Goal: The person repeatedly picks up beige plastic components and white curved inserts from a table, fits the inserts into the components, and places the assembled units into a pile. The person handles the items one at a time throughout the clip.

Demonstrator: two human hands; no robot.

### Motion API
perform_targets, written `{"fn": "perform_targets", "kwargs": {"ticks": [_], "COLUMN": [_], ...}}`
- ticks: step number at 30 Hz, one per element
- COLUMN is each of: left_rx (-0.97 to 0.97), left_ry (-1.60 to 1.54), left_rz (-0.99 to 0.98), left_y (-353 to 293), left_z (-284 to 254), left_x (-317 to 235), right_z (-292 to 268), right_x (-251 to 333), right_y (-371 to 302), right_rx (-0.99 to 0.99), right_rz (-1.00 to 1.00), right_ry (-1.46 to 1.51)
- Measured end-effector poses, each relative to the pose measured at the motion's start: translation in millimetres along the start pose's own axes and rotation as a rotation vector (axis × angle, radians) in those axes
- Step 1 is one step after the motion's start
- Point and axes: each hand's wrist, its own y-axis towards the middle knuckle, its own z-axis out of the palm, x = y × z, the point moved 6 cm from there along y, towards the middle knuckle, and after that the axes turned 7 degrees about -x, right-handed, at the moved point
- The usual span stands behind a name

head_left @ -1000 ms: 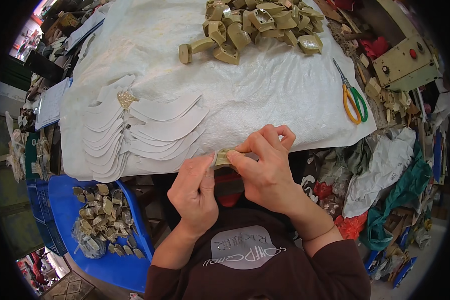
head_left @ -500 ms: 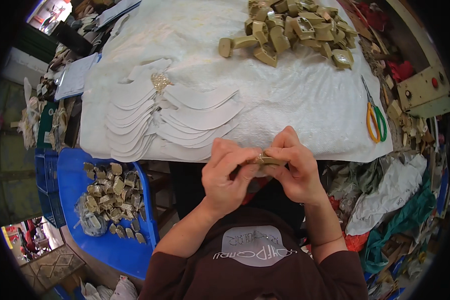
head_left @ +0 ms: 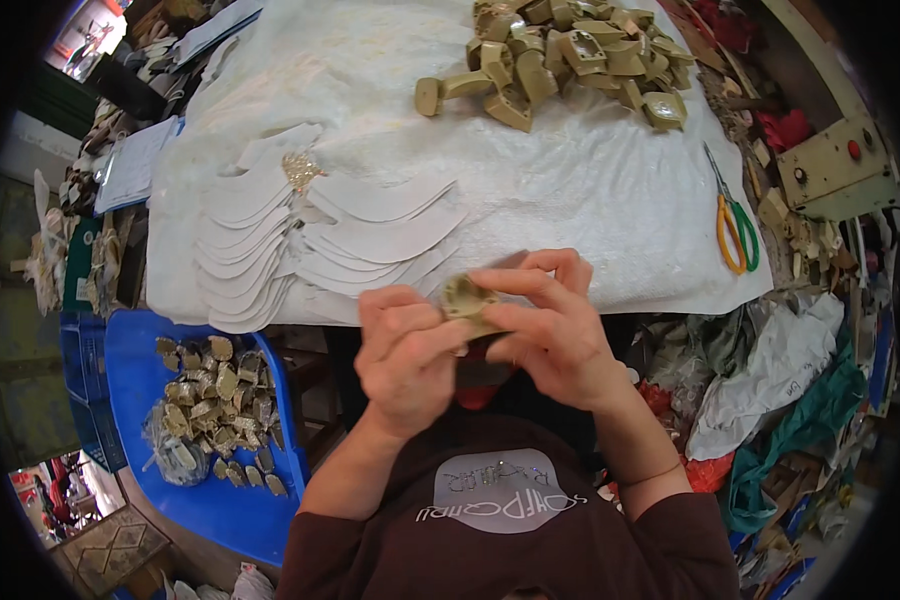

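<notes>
An olive-gold shoe heel [head_left: 463, 296] is held between my two hands just past the table's near edge, its hollow face turned up. My left hand [head_left: 402, 350] pinches it from the left with curled fingers. From the right, my right hand [head_left: 555, 325] grips it, thumb and fingers bent around its side. A thin pale strip sticks out near my right fingers, blurred. Nearest to my left hand, curved white strips [head_left: 390, 235] lie fanned in two overlapping columns on the white-covered table [head_left: 560, 220]. Small glittering pieces [head_left: 298, 172] sit at the top of the columns.
A pile of olive heels [head_left: 570, 55] lies at the far right of the table. Scissors [head_left: 735, 230] with orange and green handles rest by the right edge. A blue chair [head_left: 205, 515] at left holds many glittery heels [head_left: 220, 395]. Crumpled bags [head_left: 765, 375] lie at right.
Both hands have shifted left with the heel and turned it so its hollow face shows. My right fingers have spread along it. The whole view has shifted slightly.
</notes>
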Motion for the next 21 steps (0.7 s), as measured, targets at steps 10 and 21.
{"fn": "perform_targets", "kwargs": {"ticks": [10,21], "left_rx": [-0.080,0.231], "left_ry": [-0.283,0.140], "left_rz": [-0.095,0.210], "left_y": [7,-6], "left_z": [-2,20], "left_x": [-12,-29], "right_z": [22,13], "right_x": [-39,-19], "right_y": [-55,-54], "right_rx": [-0.294,-0.372], "right_rz": [0.884,0.844], "right_ry": [0.839,0.999]}}
